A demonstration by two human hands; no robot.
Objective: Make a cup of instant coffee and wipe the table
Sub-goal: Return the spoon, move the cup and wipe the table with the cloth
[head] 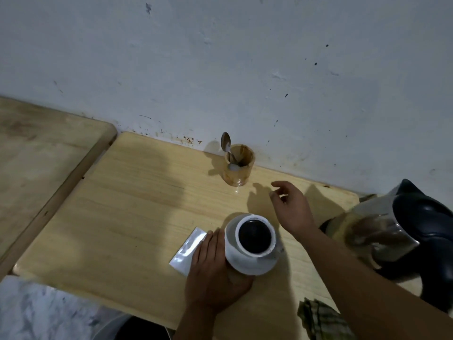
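Your left hand (215, 268) rests against the left side of the white cup (250, 244), fingers together and flat on its wall, not closed around it. The cup stands on the wooden table (137, 204) and holds dark coffee. Just left of the cup, partly under your left hand, lies a silver sachet (187, 249). Your right hand (291, 207) hovers behind the cup, fingers apart and loosely curled, holding nothing. Further behind the cup, near the wall, a wooden holder (239, 168) keeps a spoon (226, 146). Right of the cup stands a steel kettle (392, 229). A checked cloth (321, 320) lies at the near edge.
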